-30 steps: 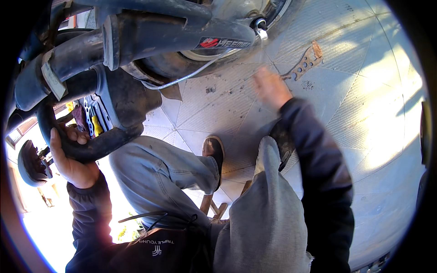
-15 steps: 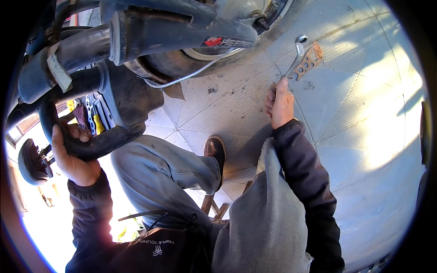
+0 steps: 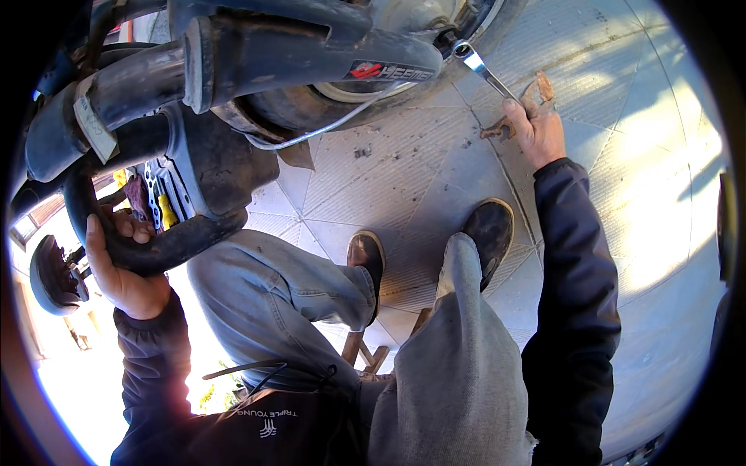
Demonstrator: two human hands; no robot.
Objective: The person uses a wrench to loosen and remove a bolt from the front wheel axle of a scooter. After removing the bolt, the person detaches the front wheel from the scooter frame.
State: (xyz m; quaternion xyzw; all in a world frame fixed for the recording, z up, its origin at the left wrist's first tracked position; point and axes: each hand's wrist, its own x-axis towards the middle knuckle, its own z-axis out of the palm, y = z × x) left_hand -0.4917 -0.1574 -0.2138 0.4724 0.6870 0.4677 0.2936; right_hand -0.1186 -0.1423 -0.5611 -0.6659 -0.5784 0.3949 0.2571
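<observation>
Two hands are in view: the left hand (image 3: 124, 268) and the right hand (image 3: 540, 128). One metal wrench (image 3: 486, 71). Two dark shoes, the left shoe (image 3: 367, 260) and the right shoe (image 3: 488, 233). One black curved tube (image 3: 155, 248) of the vehicle frame. One round mirror (image 3: 50, 276). One tiled pavement floor (image 3: 637, 217). One wooden stool (image 3: 365, 353), only partly visible.

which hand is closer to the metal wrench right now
Right. The right hand grips the wrench by its handle; the left hand is far across the frame, wrapped around a black curved bar.
</observation>
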